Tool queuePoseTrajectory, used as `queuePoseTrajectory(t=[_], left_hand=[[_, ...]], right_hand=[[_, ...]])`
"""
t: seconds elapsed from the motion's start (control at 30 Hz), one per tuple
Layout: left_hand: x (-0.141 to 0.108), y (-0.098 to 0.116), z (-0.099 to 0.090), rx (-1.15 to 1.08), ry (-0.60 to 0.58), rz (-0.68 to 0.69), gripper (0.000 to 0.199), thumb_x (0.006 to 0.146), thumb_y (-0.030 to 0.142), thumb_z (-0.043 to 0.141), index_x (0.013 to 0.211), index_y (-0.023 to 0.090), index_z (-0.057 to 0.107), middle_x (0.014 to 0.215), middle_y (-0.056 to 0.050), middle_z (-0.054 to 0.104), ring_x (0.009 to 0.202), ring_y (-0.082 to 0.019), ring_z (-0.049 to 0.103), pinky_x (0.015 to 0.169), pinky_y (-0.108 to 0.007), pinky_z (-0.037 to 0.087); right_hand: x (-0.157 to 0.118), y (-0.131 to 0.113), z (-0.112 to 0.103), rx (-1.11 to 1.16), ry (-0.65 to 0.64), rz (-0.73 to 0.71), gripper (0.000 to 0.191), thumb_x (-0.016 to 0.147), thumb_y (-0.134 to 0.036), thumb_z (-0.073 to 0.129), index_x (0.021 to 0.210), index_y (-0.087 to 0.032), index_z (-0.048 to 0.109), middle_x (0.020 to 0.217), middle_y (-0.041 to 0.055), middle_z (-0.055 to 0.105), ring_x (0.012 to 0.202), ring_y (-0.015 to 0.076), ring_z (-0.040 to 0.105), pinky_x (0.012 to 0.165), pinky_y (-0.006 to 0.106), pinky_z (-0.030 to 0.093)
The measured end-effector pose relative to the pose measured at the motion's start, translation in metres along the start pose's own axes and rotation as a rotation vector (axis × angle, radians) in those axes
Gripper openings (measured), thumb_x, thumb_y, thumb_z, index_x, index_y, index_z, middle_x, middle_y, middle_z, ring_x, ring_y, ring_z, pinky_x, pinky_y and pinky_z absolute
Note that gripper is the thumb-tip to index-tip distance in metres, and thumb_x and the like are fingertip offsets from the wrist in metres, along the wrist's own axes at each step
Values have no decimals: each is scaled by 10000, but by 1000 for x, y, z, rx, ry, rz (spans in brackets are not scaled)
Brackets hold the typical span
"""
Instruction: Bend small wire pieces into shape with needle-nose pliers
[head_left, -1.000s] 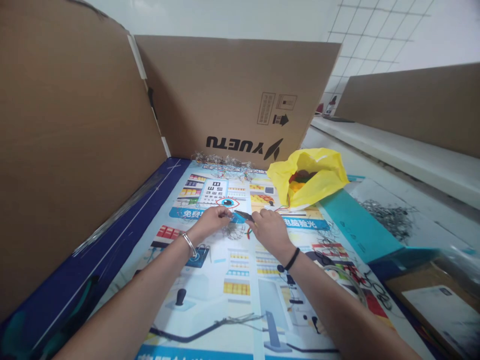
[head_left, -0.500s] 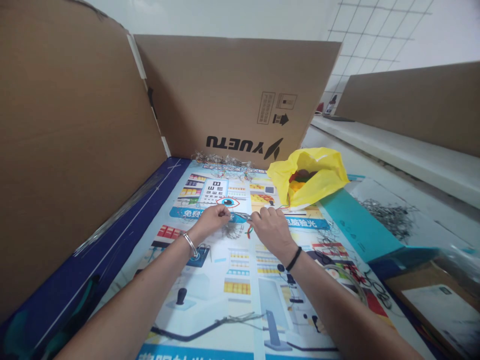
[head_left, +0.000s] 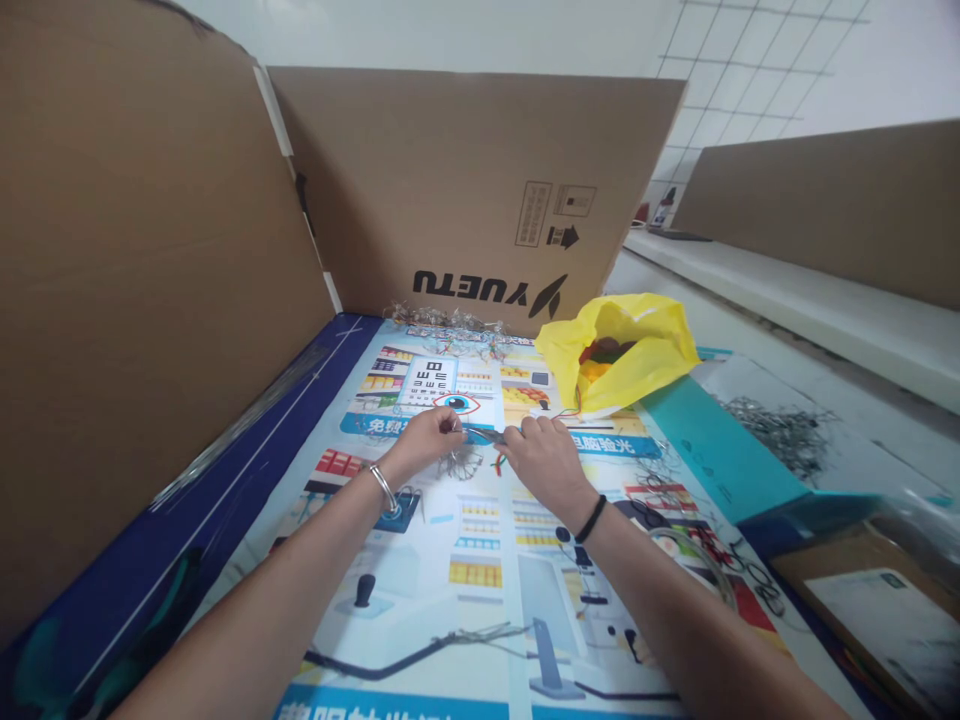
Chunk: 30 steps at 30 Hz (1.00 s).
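Observation:
My right hand (head_left: 541, 455) is wrapped round a pair of pliers (head_left: 486, 435), whose metal jaws point left. Facing it, my left hand (head_left: 429, 440) is closed in a pinch on thin wire (head_left: 459, 432) at the tips of the jaws. Below the fingers shows a small looped cluster of fine wire (head_left: 461, 463); whether it hangs from the left hand or lies on the sheet, I cannot tell. A short red and green twisted strand (head_left: 499, 461) is just under the pliers.
Tall cardboard panels (head_left: 472, 180) stand behind and at the left. A yellow bag (head_left: 660, 345) with coloured contents sits at back right. Silvery wire pieces (head_left: 450, 318) lie along the back, and a grey wire heap (head_left: 784, 435) is at right. Long wires (head_left: 480, 637) lie in front.
The pliers' jaws have turned slightly between the hands. Both hands stay in almost the same place.

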<state>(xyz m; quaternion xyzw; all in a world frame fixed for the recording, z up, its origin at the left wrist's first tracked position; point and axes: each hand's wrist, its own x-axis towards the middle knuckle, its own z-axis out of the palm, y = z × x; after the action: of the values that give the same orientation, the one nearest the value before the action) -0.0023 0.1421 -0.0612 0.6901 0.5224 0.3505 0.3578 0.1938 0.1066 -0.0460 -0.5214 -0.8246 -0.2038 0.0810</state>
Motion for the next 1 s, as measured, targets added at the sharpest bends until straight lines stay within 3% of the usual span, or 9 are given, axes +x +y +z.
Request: queuePoseTrajectory(t=[0.13, 0.37, 1.0], left_hand=[[2, -4, 1, -10, -3, 16, 152, 609, 262, 609, 709, 161, 556, 583, 39, 517, 525, -88, 442, 493, -192, 314], [0, 0, 0, -55, -21, -11, 120, 619, 255, 586, 650, 140, 575, 594, 19, 553, 530, -90, 452, 520, -204, 351], [-2, 2, 0, -53, -9, 8, 128, 643, 275, 554, 625, 151, 529, 550, 39, 487, 499, -79, 402, 478, -192, 310]], right_hand=[[0, -1, 0, 7, -3, 15, 270, 865, -408, 432, 846, -184, 581, 804, 81, 565, 786, 202, 464, 668, 311, 217], [0, 0, 2, 8, -2, 25, 285, 866, -422, 420, 846, -186, 579, 795, 79, 560, 776, 200, 462, 660, 308, 215], [-1, 0, -1, -1, 36, -3, 258, 862, -398, 439, 833, -185, 582, 787, 77, 552, 767, 200, 444, 665, 314, 216]])
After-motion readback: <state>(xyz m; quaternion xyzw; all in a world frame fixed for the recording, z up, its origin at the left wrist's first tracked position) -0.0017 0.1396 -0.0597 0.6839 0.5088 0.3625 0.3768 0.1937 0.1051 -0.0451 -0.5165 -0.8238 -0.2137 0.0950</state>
